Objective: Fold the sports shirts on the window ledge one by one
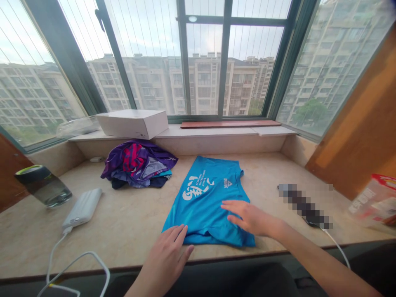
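Note:
A bright blue T-shirt (pixel 206 194) with white print lies folded flat on the marble window ledge (pixel 130 218). My left hand (pixel 167 258) rests flat with fingers stretched out, its fingertips on the shirt's near left corner. My right hand (pixel 249 216) lies open and flat on the shirt's near right part, fingers pointing left. Neither hand holds anything.
A heap of purple and red clothes (pixel 139 163) lies behind the shirt to the left. A white box (pixel 133 123) sits on the sill. A white power bank (pixel 83 208) with cable and a water bottle (pixel 43 185) are at left. A phone (pixel 305 206) and plastic package (pixel 374 200) are at right.

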{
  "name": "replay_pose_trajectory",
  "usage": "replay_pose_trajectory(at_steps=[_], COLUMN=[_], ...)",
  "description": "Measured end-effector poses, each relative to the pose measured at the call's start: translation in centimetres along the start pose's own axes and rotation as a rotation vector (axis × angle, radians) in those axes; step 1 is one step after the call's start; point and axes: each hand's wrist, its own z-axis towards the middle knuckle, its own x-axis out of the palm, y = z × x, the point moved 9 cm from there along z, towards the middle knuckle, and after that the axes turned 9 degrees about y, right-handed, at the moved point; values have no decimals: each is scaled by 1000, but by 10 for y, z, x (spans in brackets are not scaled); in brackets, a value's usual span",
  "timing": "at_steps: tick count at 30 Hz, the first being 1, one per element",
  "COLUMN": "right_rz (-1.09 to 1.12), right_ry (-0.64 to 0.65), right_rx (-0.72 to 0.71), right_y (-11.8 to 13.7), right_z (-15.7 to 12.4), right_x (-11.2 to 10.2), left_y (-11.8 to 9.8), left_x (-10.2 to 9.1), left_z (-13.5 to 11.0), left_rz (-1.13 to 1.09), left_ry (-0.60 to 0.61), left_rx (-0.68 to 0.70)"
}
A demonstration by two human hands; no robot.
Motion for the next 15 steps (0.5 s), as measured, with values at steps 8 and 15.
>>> replay_pose_trajectory(at_steps=[8,15], right_rz=[-116,-185], right_ry=[-77,-179], right_rx=[6,-181], right_y=[22,14], right_z=[-75,-84], right_x=[72,68], left_y=[3,0], left_x=[5,-7], left_z=[-25,-37], left_rz=[-23,-15], left_ry=[-52,-61], left_rx=[96,119])
